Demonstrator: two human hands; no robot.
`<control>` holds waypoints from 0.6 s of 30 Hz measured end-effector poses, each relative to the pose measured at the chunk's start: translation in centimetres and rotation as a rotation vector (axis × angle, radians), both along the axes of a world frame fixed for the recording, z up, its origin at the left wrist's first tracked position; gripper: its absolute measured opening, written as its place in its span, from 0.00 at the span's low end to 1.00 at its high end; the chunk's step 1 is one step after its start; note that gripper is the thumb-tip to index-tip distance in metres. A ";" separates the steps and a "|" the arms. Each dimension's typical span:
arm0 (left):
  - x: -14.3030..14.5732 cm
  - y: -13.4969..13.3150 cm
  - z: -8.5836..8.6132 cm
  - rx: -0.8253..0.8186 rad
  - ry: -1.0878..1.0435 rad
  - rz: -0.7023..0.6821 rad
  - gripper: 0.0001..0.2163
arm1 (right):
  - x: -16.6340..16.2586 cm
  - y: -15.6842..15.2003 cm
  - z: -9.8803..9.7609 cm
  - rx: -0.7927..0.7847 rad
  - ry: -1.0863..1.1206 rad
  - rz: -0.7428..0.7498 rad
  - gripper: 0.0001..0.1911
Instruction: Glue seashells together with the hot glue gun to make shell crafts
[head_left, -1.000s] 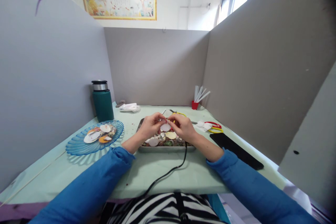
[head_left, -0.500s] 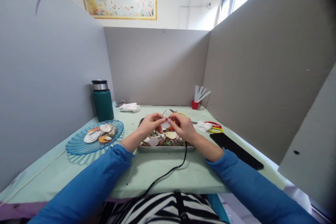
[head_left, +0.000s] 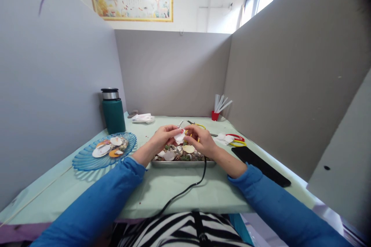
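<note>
My left hand (head_left: 164,138) is closed on a small white piece with a ragged edge (head_left: 180,137); whether it is shell or tissue I cannot tell. Beside it, my right hand (head_left: 200,138) has its thumb and curled fingers apart, close to the piece's right edge. Below both hands lies a metal tray (head_left: 182,164) filled with shells, small stones and green bits. A pale yellow shell (head_left: 188,149) and a greyish-white shell (head_left: 169,156) lie on top near its front. The hands hide the tray's back part.
A blue glass plate (head_left: 84,161) with shells stands left, before a green bottle (head_left: 114,115). A black cable (head_left: 185,190) crosses the front. Rightward lie a black phone-like slab (head_left: 261,166), red-and-yellow-handled scissors (head_left: 238,141), crumpled tissue (head_left: 223,139) and a red cup (head_left: 215,115) of white sticks.
My right fingers have drawn off the white piece and spread apart. My left hand has turned the piece, which shows more of its face and sits slightly further left.
</note>
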State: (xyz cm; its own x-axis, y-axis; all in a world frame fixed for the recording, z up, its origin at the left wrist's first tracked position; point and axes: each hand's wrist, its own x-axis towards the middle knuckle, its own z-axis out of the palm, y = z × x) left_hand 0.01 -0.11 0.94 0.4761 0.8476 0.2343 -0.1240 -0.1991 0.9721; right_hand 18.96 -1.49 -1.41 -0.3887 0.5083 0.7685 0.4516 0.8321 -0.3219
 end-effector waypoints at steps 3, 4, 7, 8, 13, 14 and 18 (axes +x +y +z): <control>-0.1 -0.2 0.2 -0.028 0.010 -0.058 0.11 | 0.1 -0.1 0.1 0.011 0.024 0.028 0.13; -0.1 -0.3 0.2 -0.032 0.013 -0.070 0.11 | 0.1 -0.1 0.2 0.030 0.042 0.026 0.13; -0.2 -0.2 0.1 -0.044 0.030 -0.104 0.11 | 0.1 -0.1 0.5 0.109 0.061 0.024 0.13; -0.3 -0.2 0.0 -0.055 0.044 -0.119 0.12 | 0.0 -0.1 0.6 0.135 0.038 0.036 0.13; -0.4 0.1 -0.4 -0.106 0.087 -0.207 0.14 | -0.2 0.3 0.5 0.227 -0.101 0.085 0.10; -0.4 0.2 -0.5 -0.107 0.082 -0.208 0.15 | -0.2 0.4 0.4 0.231 -0.104 0.073 0.08; -0.1 0.8 -0.8 -0.106 0.082 -0.021 0.17 | -0.2 0.8 0.0 0.195 -0.126 -0.033 0.08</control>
State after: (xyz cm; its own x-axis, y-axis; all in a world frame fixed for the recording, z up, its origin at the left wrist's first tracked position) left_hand -0.12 0.67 0.16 0.5077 0.8552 0.1038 -0.0464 -0.0931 0.9946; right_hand 18.80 -0.67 -1.45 -0.4736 0.3694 0.7995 0.5064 0.8569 -0.0960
